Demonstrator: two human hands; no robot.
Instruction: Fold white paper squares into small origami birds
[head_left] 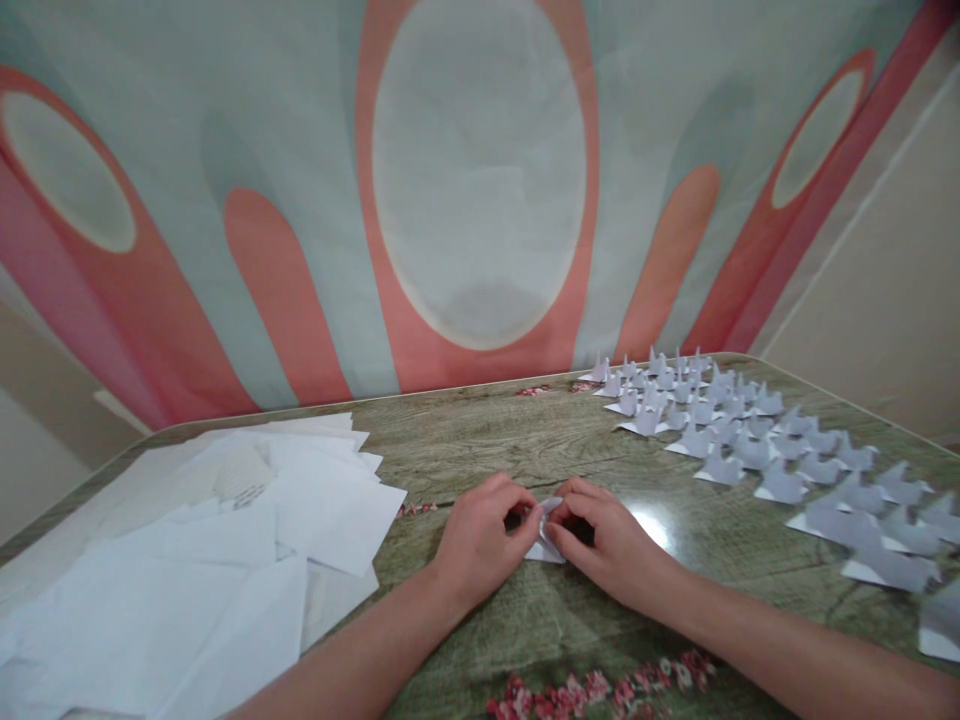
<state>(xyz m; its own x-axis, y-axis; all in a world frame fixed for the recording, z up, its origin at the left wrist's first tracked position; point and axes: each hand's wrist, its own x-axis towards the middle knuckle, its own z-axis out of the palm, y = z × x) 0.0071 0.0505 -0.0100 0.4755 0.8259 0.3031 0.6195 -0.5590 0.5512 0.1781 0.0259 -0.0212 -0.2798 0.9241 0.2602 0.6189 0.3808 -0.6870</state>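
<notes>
Between my two hands, at the middle of the table, is a small folded white paper piece [545,549], partly hidden by my fingers. My left hand [487,530] pinches its left side with thumb and forefinger. From the other side my right hand [611,540] pinches it the same way. A pointed tip of the paper shows above the fingertips, and a flat white edge shows below them. Whether it is a finished paper bird like those at the right, I cannot tell.
Several folded white paper birds [754,452] stand in rows on the right of the wood-patterned table [465,440]. A loose heap of white paper sheets [202,590] covers the left side. Behind the table's far edge hangs a patterned backdrop [480,180].
</notes>
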